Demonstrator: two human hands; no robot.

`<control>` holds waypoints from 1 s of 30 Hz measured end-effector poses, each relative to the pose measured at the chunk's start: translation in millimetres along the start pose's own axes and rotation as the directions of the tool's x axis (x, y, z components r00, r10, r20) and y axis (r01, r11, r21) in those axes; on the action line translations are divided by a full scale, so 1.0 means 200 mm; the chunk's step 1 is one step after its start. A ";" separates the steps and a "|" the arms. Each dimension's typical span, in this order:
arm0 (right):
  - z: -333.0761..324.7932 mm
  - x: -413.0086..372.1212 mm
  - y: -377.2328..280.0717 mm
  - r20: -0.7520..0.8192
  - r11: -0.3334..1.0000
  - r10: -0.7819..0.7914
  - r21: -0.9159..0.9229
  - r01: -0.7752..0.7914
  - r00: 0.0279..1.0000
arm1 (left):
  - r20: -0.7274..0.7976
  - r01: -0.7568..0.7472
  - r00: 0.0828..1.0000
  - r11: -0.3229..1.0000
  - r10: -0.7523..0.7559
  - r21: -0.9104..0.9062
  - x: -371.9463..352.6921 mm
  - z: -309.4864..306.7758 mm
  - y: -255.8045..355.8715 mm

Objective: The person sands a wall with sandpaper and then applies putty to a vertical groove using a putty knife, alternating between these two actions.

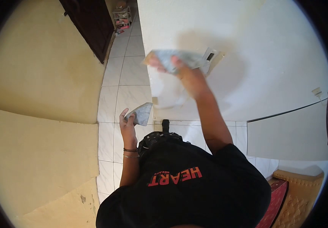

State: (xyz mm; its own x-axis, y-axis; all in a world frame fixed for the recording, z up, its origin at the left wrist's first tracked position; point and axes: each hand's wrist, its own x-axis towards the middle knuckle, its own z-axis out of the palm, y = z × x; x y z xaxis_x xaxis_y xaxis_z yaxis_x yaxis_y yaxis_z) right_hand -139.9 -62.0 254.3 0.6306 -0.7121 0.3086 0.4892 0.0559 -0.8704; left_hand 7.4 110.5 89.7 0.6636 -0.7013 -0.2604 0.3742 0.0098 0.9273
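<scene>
My left hand is closed around one end of a flat, grey, wedge-shaped plate, its thumb pressed on the face. Near the corner of the white wall, my right hand is raised and smeared by motion. It grips a wider, flat, pale grey sheet-like piece with a tan end, and its fingers reach along the lower side. A light switch plate sits on the wall just right of that piece, which overlaps the wall in this view.
A tiled floor passage runs away between the white wall and a cream wall with a dark door. A small rack stands at the far end. A wall socket and a tan padded seat are at right.
</scene>
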 end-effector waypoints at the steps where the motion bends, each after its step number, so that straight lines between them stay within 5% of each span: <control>1: -0.01 -0.01 0.10 -0.076 0.978 0.020 -0.207 -0.035 0.997 | -0.003 -0.001 1.000 1.000 0.001 -0.002 0.00 0.00 0.01; 2: 0.00 -0.03 0.16 -0.156 0.912 0.022 -0.401 -0.084 0.988 | 0.003 0.003 1.000 1.000 -0.003 -0.003 -0.01 0.01 0.02; 5: 0.10 -0.03 -0.07 -0.256 0.877 0.039 -0.454 -0.156 0.966 | 0.018 0.000 1.000 1.000 0.000 0.001 -0.01 0.00 0.02; 7: 0.04 0.04 -0.17 -0.082 0.994 -0.095 -0.070 0.089 0.992 | 0.030 0.002 1.000 1.000 -0.002 0.009 -0.01 0.00 0.01; 10: 0.08 0.01 -0.28 -0.039 0.998 -0.059 0.028 0.061 0.997 | -0.004 -0.030 1.000 0.999 0.030 0.017 -0.02 0.01 0.02; 12: 0.12 -0.04 -0.18 -0.309 0.818 0.046 -0.534 -0.213 0.950 | -0.018 -0.034 0.999 0.999 0.034 0.000 -0.03 0.03 0.04; 14: -0.05 -0.01 0.17 -0.289 0.806 -0.030 -0.573 -0.148 0.957 | -0.005 -0.058 0.998 0.998 0.058 0.015 -0.01 0.03 0.04; 16: -0.02 -0.01 0.13 -0.323 0.863 0.014 -0.475 -0.175 0.946 | 0.004 -0.079 0.997 0.996 0.079 0.038 -0.01 0.03 0.05; 19: 0.07 0.01 -0.21 -0.260 0.992 -0.067 -0.125 0.035 0.963 | 0.102 -0.073 0.992 0.996 0.068 0.042 -0.04 0.05 0.09; 25: 0.00 -0.03 -0.01 -0.196 0.980 0.021 -0.192 -0.059 0.980 | 0.167 -0.059 0.984 0.998 0.065 -0.036 -0.04 0.06 0.10; 27: -0.02 -0.05 0.16 -0.302 0.948 0.039 -0.292 -0.131 0.953 | 0.183 -0.052 0.981 0.995 0.066 -0.079 -0.04 0.06 0.10; 30: -0.07 -0.07 0.08 -0.228 0.969 0.004 -0.239 -0.059 0.974 | 0.171 -0.060 0.983 0.996 0.071 -0.068 -0.05 0.06 0.10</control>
State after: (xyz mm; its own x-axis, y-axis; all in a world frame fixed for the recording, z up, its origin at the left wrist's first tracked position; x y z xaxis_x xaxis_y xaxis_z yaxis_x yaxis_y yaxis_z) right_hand -149.7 -61.3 231.1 0.4786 -0.8525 0.2102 0.2930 -0.0705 -0.9535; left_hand 0.3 108.8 114.8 0.5683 -0.8102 -0.1438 0.3768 0.1008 0.9208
